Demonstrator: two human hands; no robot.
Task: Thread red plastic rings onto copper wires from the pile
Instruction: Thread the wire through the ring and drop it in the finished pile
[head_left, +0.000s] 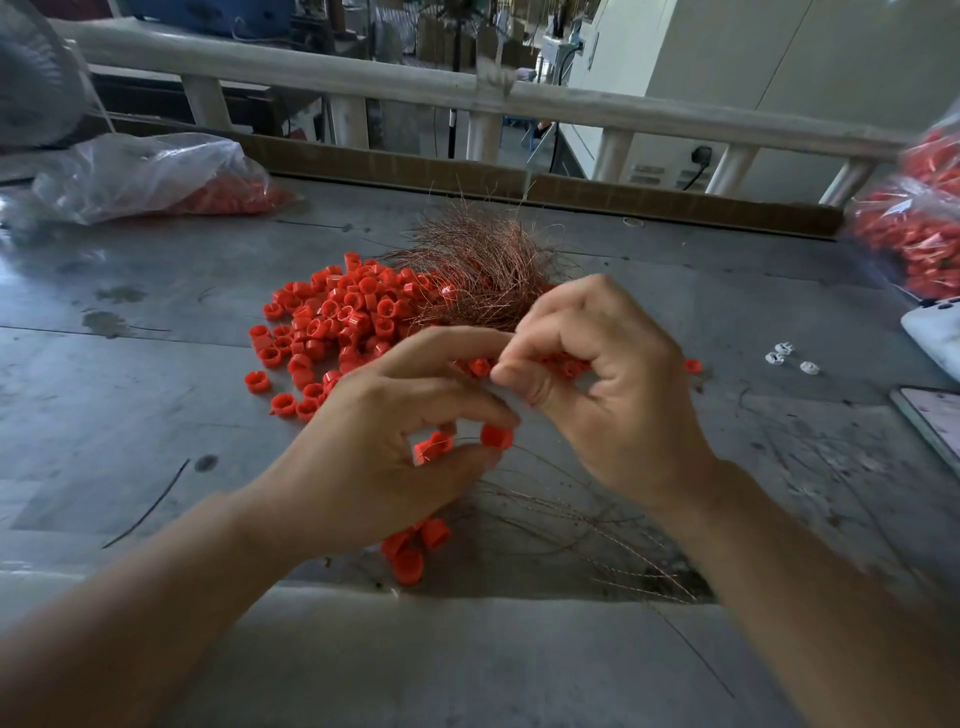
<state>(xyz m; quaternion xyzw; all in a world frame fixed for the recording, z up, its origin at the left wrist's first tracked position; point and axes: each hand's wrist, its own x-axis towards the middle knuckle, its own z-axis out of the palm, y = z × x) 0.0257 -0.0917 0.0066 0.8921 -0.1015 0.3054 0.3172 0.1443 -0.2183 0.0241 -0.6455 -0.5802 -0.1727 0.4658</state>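
Observation:
A pile of red plastic rings (332, 322) lies on the grey table (130, 364), with a tangled bundle of copper wires (478, 265) at its far right side. My left hand (395, 441) pinches a red ring (496, 435) between thumb and fingertips, and more red rings (432, 448) sit inside its curled fingers. My right hand (597, 384) is just above and to the right, fingers curled in a pinch close to that ring; the thin wire in it is hard to make out. Several threaded rings (413, 551) and loose wires (597, 540) lie under my wrists.
A clear bag of red rings (156, 176) lies at the back left. More filled bags (914, 239) stand at the right edge. Three small white pieces (789, 358), a white object (935, 338) and a phone (930, 421) lie at the right. A cardboard strip (675, 202) lines the table's far edge.

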